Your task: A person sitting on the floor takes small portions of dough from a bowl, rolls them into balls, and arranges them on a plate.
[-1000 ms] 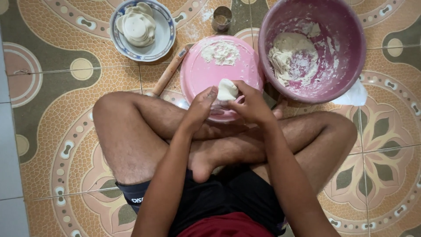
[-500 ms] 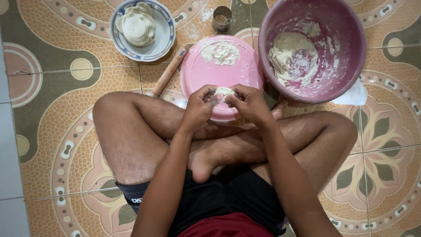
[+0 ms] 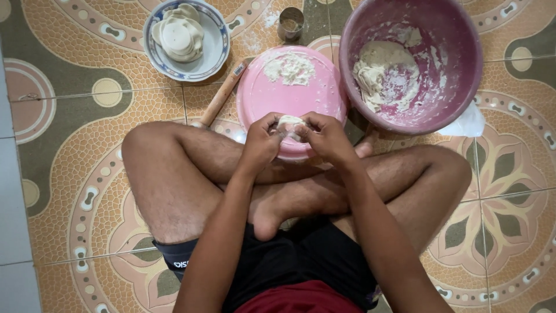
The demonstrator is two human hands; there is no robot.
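Note:
I sit cross-legged on a patterned tile floor. My left hand (image 3: 262, 141) and my right hand (image 3: 324, 134) both pinch a small piece of white dough (image 3: 289, 122) between their fingertips, just above the near edge of a round pink board (image 3: 272, 93). A small heap of flour or dough scraps (image 3: 289, 68) lies at the far side of the board. The hands hide most of the dough piece.
A large pink bowl (image 3: 457, 87) with a lump of dough (image 3: 382, 72) stands at the right. A blue-rimmed white bowl (image 3: 217, 49) at the left holds stacked dough rounds (image 3: 178, 37). A wooden rolling pin (image 3: 223, 93) lies left of the board, a small metal cup (image 3: 291, 23) behind it.
The dough piece stood upright above my fingertips a second ago; now both hands have closed in around it and lowered it, with the fingers pressing its edges.

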